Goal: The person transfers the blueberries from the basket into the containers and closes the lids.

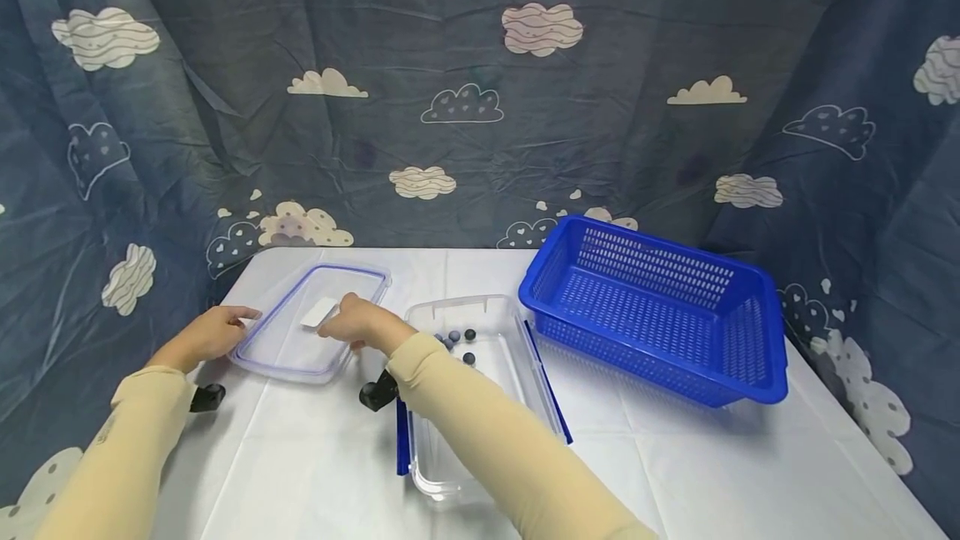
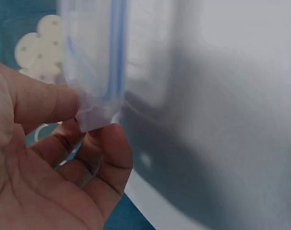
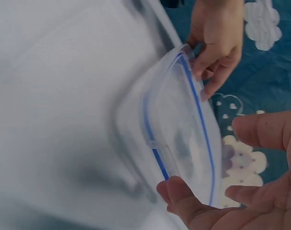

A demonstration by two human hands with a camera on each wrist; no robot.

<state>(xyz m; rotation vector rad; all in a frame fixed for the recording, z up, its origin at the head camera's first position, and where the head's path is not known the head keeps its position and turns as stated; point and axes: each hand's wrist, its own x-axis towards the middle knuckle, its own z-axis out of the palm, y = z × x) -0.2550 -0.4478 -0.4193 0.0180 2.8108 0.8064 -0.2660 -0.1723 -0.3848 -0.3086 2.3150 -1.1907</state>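
Observation:
A clear lid (image 1: pixel 281 348) with a blue sealing strip lies at the left of the table, a white label (image 1: pixel 318 313) on its upper face. My left hand (image 1: pixel 210 332) is at its left edge; in the left wrist view thumb and fingertips pinch the clear corner. My right hand (image 1: pixel 367 325) reaches over the lid's right side. The right wrist view shows its fingers (image 3: pixel 179 191) spread, one fingertip right at the lid's rim. Beside the right forearm is a clear plastic container (image 1: pixel 498 348) with several blueberries (image 1: pixel 468 358), partly hidden by the sleeve.
A blue perforated basket (image 1: pixel 660 298) stands at the right, beyond the container. Dark blue side latches (image 1: pixel 402 440) stick out along the container's sides. The white-covered table (image 1: pixel 600 482) ends at a dark cloud-patterned curtain (image 1: pixel 450 40).

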